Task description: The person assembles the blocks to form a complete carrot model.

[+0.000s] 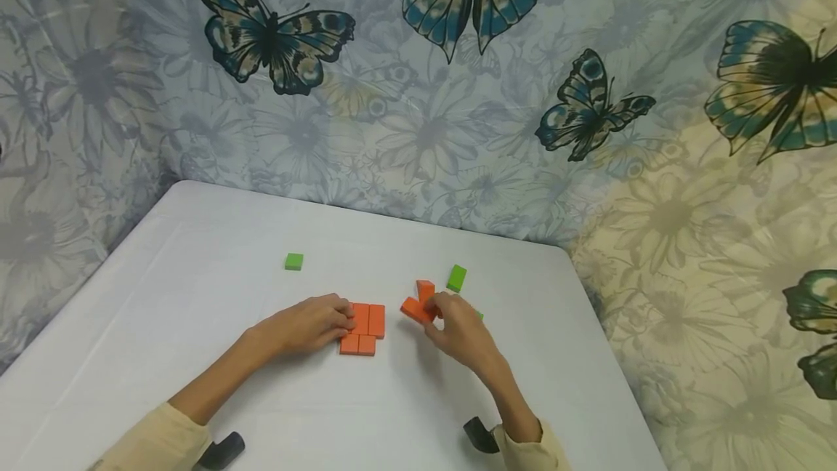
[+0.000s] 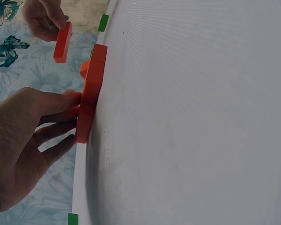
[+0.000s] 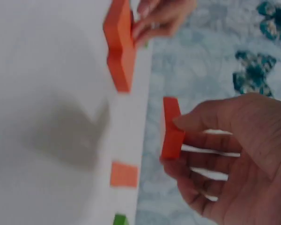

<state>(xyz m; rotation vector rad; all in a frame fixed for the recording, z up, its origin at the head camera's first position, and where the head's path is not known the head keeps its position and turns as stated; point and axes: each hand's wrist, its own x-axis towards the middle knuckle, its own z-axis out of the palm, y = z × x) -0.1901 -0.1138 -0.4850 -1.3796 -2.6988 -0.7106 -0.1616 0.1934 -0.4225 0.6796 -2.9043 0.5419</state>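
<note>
Several flat orange blocks (image 1: pixel 360 320) lie side by side in a cluster on the white table. At the cluster's left edge is my left hand (image 1: pixel 322 322); in the left wrist view its thumb and fingertips touch the side of the blocks. To the right of the cluster, my right hand (image 1: pixel 461 327) pinches an orange block (image 3: pixel 172 129) between thumb and fingers. The right wrist view shows this block raised off the table. Just behind it in the head view, another orange block (image 1: pixel 425 289) lies on the table, partly hidden by the held block and the fingers.
One green block (image 1: pixel 294 262) lies at the back left of the table (image 1: pixel 216 238). A second green block (image 1: pixel 457 278) lies behind my right hand, and a bit of another green one peeks out beside that hand. A butterfly-patterned wall covering (image 1: pixel 431 129) stands behind the table.
</note>
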